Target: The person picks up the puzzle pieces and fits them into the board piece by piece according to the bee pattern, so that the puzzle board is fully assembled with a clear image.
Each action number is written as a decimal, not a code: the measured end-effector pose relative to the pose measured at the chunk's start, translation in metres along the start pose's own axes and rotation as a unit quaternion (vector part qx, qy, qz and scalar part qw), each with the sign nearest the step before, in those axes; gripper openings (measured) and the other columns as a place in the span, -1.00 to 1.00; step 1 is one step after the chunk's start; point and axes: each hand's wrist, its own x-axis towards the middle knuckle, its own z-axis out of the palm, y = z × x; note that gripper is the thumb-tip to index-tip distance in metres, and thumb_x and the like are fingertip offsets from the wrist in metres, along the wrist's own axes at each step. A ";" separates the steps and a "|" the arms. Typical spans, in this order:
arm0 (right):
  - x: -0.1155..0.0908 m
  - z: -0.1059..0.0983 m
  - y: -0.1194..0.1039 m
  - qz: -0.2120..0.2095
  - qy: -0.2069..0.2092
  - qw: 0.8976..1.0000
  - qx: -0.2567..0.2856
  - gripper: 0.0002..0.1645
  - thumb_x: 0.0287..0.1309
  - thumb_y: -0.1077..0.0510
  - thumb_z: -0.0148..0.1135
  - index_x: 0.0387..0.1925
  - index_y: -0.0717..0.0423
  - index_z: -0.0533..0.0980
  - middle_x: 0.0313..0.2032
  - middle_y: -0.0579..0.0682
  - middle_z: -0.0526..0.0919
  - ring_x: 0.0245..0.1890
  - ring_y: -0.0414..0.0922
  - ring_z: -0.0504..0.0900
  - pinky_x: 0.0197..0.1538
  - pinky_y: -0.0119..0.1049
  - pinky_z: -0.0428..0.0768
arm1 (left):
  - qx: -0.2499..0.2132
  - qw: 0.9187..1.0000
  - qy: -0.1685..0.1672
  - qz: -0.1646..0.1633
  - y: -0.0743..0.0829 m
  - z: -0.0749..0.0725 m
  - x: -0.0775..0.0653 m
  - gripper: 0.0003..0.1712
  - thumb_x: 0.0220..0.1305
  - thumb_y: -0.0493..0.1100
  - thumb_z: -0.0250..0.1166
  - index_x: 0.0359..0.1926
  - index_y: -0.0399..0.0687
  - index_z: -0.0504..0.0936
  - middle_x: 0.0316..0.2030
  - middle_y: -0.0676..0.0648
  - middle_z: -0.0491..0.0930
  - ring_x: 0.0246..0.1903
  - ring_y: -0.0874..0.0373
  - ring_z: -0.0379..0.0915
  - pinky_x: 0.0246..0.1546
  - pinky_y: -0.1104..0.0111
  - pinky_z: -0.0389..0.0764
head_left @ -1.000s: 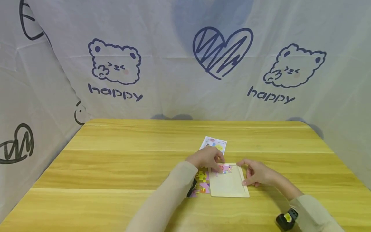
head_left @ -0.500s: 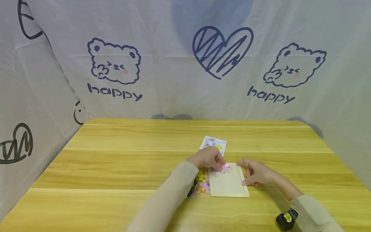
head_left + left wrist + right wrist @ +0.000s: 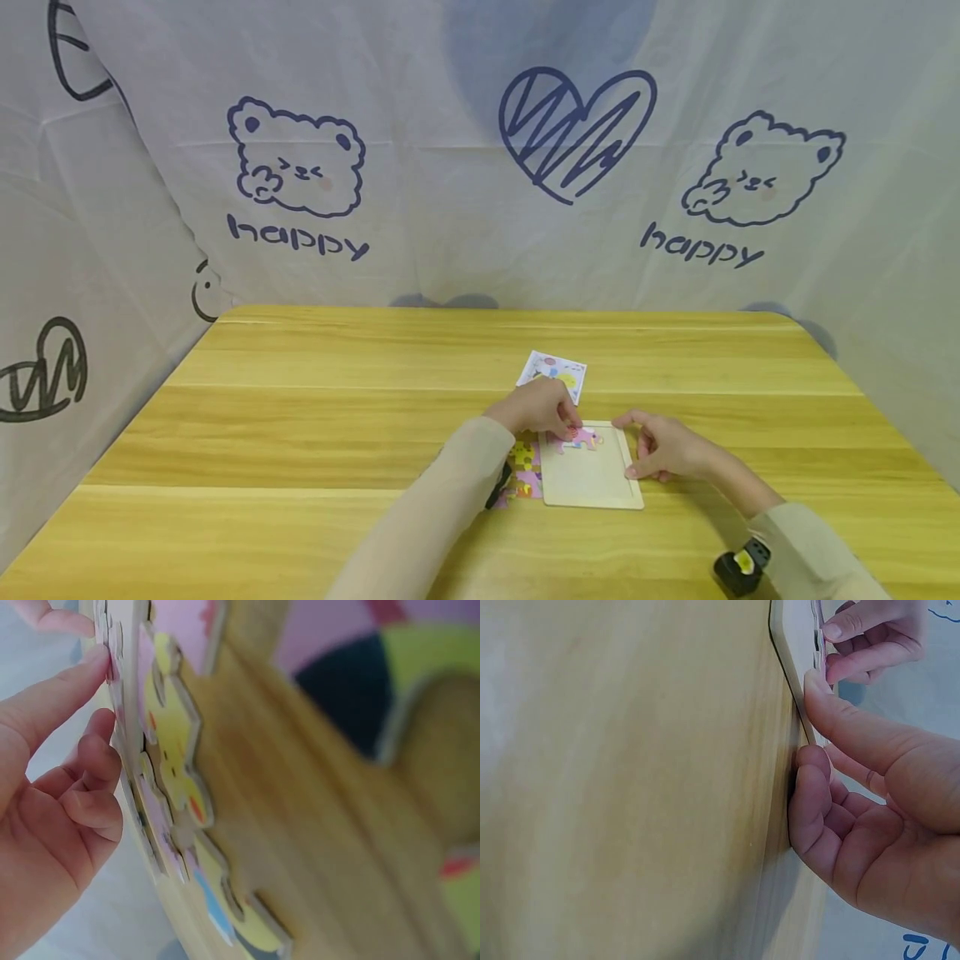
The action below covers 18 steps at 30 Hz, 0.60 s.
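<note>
A square wooden puzzle tray (image 3: 588,485) lies on the table with pink jigsaw pieces (image 3: 588,439) along its far side. My left hand (image 3: 536,406) reaches over the tray's far left corner, thumb and index finger pinching a pink puzzle piece, partly hidden by the fingers. In the left wrist view its other fingers are curled loosely. My right hand (image 3: 671,447) grips the tray's right side, with the index finger at the far corner and the thumb (image 3: 819,690) on the rim. Loose jigsaw pieces (image 3: 528,483) lie against the tray's left side, partly under the left forearm.
Behind the left hand lies a printed picture card (image 3: 573,372). In the left wrist view a yellow jigsaw piece (image 3: 178,739) with a face rests on the wooden table (image 3: 300,400). A white curtain (image 3: 435,208) with drawings hangs behind the table.
The pink pieces at the tray's far side shift slightly under the left fingertips. The right hand stays on the tray's edge.
</note>
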 end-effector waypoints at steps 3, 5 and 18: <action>0.000 0.000 0.000 -0.002 0.000 1.000 -0.002 -0.21 -0.12 0.19 0.37 0.10 0.43 0.20 -0.63 0.00 0.39 -0.74 -0.22 0.31 -0.68 -0.41 0.36 | 0.006 1.000 0.003 -0.003 0.001 0.000 0.000 -0.90 -0.05 -0.24 0.39 -0.41 -0.02 0.71 -0.54 0.15 0.53 -0.55 0.32 0.35 -0.55 0.55 0.40; 0.000 0.000 -0.001 0.001 0.000 1.000 -0.003 -0.21 -0.12 0.19 0.37 0.10 0.43 0.20 -0.63 0.00 0.40 -0.74 -0.21 0.31 -0.68 -0.41 0.37 | 0.011 1.000 0.007 -0.007 0.002 0.000 0.000 -0.91 -0.06 -0.23 0.40 -0.43 0.00 0.71 -0.56 0.16 0.52 -0.55 0.32 0.36 -0.55 0.55 0.39; 0.001 0.000 -0.001 0.004 -0.003 1.000 0.003 -0.21 -0.12 0.21 0.37 0.10 0.43 0.20 -0.64 0.00 0.40 -0.75 -0.21 0.30 -0.68 -0.40 0.36 | 0.039 0.999 0.011 -0.016 0.001 0.000 0.000 -0.93 -0.12 -0.15 0.43 -0.59 0.00 0.69 -0.64 0.20 0.52 -0.64 0.32 0.35 -0.63 0.52 0.36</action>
